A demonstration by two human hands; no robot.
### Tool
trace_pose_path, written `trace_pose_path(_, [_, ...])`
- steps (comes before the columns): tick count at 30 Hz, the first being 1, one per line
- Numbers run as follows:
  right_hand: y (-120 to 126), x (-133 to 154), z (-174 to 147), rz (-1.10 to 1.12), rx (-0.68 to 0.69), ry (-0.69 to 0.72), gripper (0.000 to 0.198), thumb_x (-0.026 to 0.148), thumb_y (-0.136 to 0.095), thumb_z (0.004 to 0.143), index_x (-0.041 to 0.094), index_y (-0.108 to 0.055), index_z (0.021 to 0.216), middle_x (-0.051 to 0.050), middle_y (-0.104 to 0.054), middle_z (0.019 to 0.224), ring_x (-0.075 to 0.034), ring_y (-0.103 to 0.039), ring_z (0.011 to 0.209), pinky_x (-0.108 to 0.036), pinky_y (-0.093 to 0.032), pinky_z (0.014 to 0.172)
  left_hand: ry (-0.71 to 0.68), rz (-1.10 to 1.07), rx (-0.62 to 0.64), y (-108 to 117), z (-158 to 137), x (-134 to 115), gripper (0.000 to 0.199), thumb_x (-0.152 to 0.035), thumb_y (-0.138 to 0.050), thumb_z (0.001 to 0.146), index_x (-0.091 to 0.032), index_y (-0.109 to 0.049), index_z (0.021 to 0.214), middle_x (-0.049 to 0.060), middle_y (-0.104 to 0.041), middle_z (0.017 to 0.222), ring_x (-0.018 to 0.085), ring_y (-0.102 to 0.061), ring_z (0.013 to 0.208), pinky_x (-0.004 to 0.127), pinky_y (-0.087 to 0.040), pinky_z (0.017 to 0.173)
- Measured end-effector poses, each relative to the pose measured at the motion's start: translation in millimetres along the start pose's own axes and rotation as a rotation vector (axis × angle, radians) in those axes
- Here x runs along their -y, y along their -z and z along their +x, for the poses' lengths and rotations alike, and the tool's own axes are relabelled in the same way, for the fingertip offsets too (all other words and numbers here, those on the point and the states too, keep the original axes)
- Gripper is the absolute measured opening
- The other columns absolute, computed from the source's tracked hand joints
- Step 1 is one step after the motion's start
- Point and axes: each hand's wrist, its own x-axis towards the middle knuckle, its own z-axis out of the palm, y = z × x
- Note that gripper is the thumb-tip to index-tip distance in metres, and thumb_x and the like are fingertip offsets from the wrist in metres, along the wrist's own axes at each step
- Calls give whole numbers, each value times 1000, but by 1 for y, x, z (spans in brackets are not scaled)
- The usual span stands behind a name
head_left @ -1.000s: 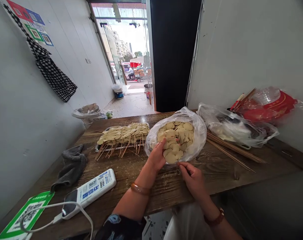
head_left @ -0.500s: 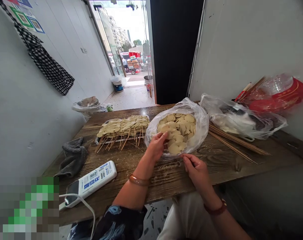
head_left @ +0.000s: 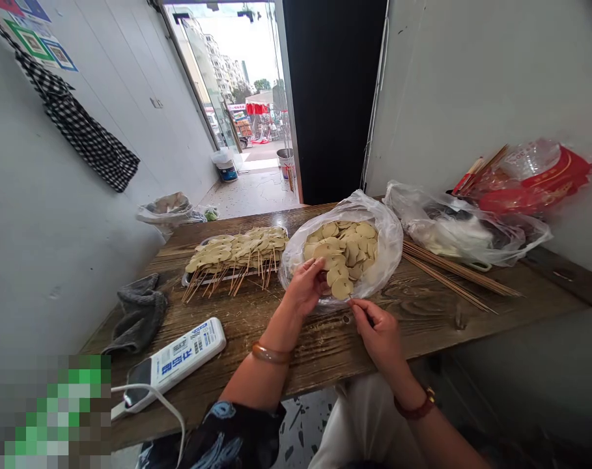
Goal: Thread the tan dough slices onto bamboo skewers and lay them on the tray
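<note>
My right hand (head_left: 378, 329) pinches the lower end of a thin wooden skewer (head_left: 350, 298). Round, thin pale slices (head_left: 342, 288), which look like potato, are threaded on it in an overlapping row. My left hand (head_left: 306, 284) is closed at the upper left of that row, thumb and fingers on a pale slice (head_left: 326, 250); its fingertips are partly hidden. Both hands are at the near side of a clear plastic bag (head_left: 389, 251) full of loose slices (head_left: 357, 246). Left of it, a metal tray (head_left: 184, 280) bears many loaded skewers (head_left: 237, 247), sticks pointing toward me.
Bare skewers (head_left: 462, 273) lie right of the bag, beside another plastic bag (head_left: 515, 231) and red packaging (head_left: 544, 182). On the left are a grey cloth (head_left: 139, 312) and a white device (head_left: 183, 352) with a cable (head_left: 171, 407). The wooden table's (head_left: 296, 365) near edge is before my lap.
The view has shifted slightly, so the scene sits further left. The lowest slices by my right hand now show as a narrower, round-faced stack. Both hands keep their grip.
</note>
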Motion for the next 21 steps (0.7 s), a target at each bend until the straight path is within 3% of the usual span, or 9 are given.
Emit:
trace_pose_path(5, [0, 2, -1, -10, 42, 53, 29, 34, -50, 89, 18, -74, 93, -5, -73, 77, -18, -64, 65, -27, -47, 64, 16, -55, -15, -5, -1, 8, 37, -37, -78, 66, -12, -68, 90, 8, -72, 82, 18, -67, 72, 29, -54, 68])
trace_pose_path(14, [0, 2, 0, -15, 55, 76, 30, 35, -48, 91, 19, -73, 93, -6, -75, 86, -20, -68, 73, -28, -51, 68, -247, 47, -202, -12, -1, 21, 41, -42, -80, 60, -14, -67, 88, 3, -70, 72, 17, -66, 69, 26, -52, 64])
trace_pose_path(21, [-5, -4, -1, -62, 28, 104, 27, 33, -49, 90, 20, -72, 93, -5, -76, 88, -21, -70, 79, -29, -53, 72, -146, -130, -122, -20, -9, 12, 39, -33, -78, 65, -14, -65, 95, 7, -72, 85, 21, -69, 84, 31, -54, 77])
